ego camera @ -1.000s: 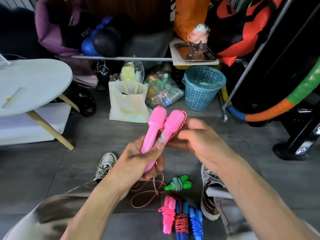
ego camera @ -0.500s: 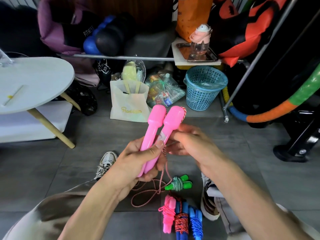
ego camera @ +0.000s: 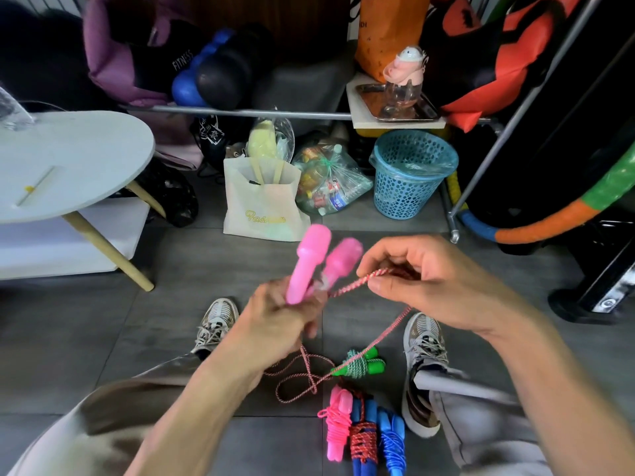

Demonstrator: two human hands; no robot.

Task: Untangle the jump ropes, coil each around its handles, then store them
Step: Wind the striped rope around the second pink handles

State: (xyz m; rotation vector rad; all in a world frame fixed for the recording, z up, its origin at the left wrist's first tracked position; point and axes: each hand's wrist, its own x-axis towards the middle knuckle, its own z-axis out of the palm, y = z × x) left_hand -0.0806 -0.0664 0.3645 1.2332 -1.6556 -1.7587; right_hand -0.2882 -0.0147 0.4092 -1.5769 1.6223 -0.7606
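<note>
**Rope winding under way on the pink handles**

Tension is what this step needs: judging from the slack, each turn should be laid snug against the last, starting near the necks of the handles, so the coil does not slip off. The left hand (ego camera: pixel 275 324) is closed around the lower ends of the 2 pink handles (ego camera: pixel 318 266), holding them side by side and pointing up and away. The right hand (ego camera: pixel 436 286), just to the right of the handles, pinches the red-and-white rope (ego camera: pixel 357 281) between thumb and fingers; a short taut run leads from that pinch back to the handles. Below the right hand the rope drops to the grey floor (ego camera: pixel 103 338), where the loose remainder lies in loops between the person's shoes. It crosses the green-handled rope (ego camera: pixel 359 365), so the slack could snag there as it is drawn up. Already coiled, 3 more ropes (ego camera: pixel 360 438) lie side by side on the floor nearer the person.
</note>
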